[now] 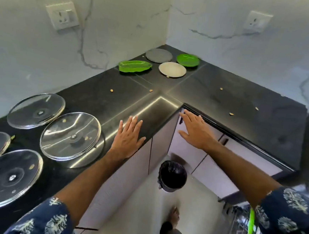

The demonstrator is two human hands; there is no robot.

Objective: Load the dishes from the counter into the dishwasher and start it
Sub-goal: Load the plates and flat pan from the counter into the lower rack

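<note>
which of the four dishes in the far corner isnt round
The green leaf-shaped dish, leftmost of the four. It is long with a pointed end; the grey plate, cream plate and green plate are round.

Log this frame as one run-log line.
phase: reaching | left hand: open, empty, over counter edge | right hand: open, empty | pending: four glass lids, four plates in corner

four plates (172,69) lie flat in the black counter's (225,96) corner.
</note>
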